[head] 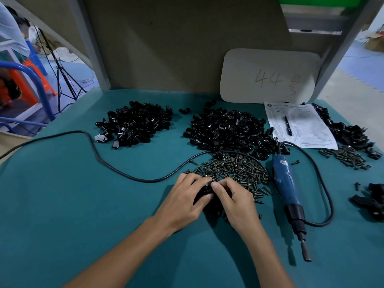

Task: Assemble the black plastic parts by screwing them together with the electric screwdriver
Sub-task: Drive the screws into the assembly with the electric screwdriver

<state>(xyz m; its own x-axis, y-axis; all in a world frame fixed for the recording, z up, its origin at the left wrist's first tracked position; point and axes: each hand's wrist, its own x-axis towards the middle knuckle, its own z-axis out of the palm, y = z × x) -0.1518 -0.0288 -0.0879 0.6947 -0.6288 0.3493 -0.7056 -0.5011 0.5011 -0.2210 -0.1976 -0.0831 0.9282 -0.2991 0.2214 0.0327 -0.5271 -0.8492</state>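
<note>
My left hand (pixel 182 201) and my right hand (pixel 234 202) meet at the table's middle, both curled round a black plastic part (pixel 204 193) that is mostly hidden between them. The fingertips pinch something small at the part's top, beside the near edge of a screw pile (pixel 234 169). The blue electric screwdriver (pixel 287 191) lies untouched on the green mat to the right of my right hand, bit pointing toward me. Two heaps of black plastic parts lie further back, one at the left (pixel 135 123) and one in the middle (pixel 224 127).
The screwdriver's black cable (pixel 99 154) loops across the mat left of my hands. A paper form with a pen (pixel 299 125) lies at the back right, with more black parts (pixel 351 132), screws (pixel 349 155) and finished pieces (pixel 372 199) near the right edge. A board marked 44 (pixel 270 75) leans on the back wall.
</note>
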